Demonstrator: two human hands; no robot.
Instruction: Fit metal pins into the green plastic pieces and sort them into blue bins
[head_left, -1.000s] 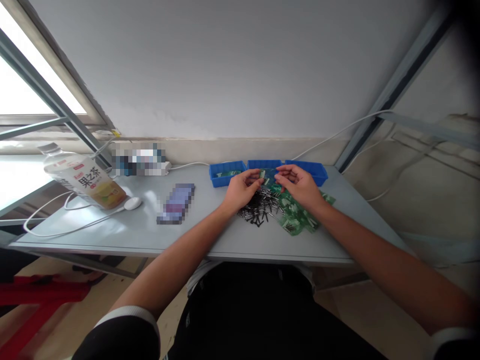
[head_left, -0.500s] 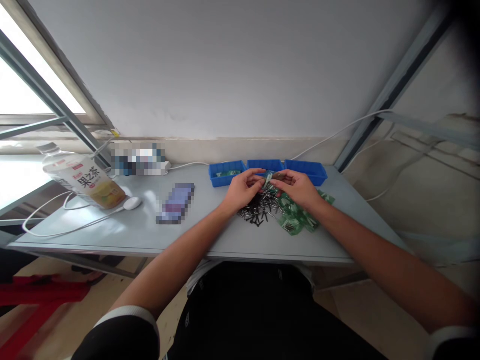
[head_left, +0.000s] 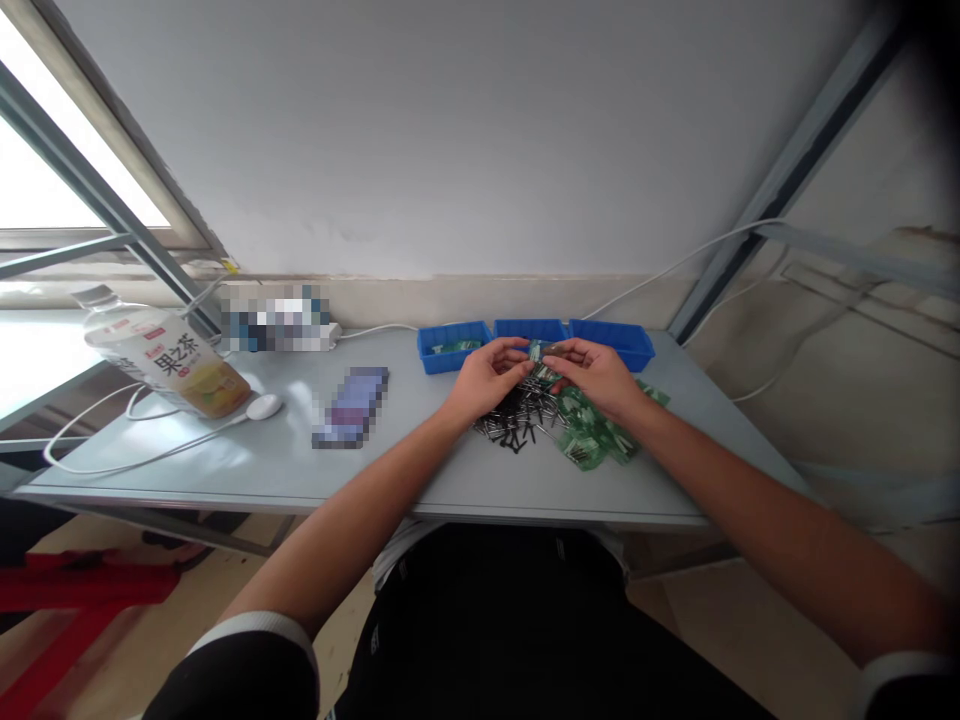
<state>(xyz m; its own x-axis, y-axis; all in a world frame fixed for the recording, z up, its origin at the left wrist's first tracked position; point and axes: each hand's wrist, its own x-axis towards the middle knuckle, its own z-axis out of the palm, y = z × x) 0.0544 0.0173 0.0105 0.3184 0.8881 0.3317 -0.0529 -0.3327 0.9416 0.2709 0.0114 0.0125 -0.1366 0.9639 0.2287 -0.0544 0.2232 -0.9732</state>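
Note:
Above a heap of dark screws (head_left: 517,418), my left hand (head_left: 489,376) and my right hand (head_left: 596,375) meet around a small green plastic bag (head_left: 537,352). Fingers of both hands are closed on it, the left at its left side and the right at its right side. Small metallic pieces seem to show inside the bag, too small to make out. More green bags (head_left: 585,445) with screws in them lie beside the heap, partly under my right hand and forearm.
Behind my hands stand a left blue bin (head_left: 427,358) holding green bags, a middle blue bin (head_left: 531,328) and a right blue bin (head_left: 637,350). A phone (head_left: 352,405), a drink bottle (head_left: 165,355) and a white cable (head_left: 150,467) lie to the left. Metal posts frame the table.
My right thumb and fingers have shifted slightly at the small green bag. Both hands stay in nearly the same place, and the other things have not moved.

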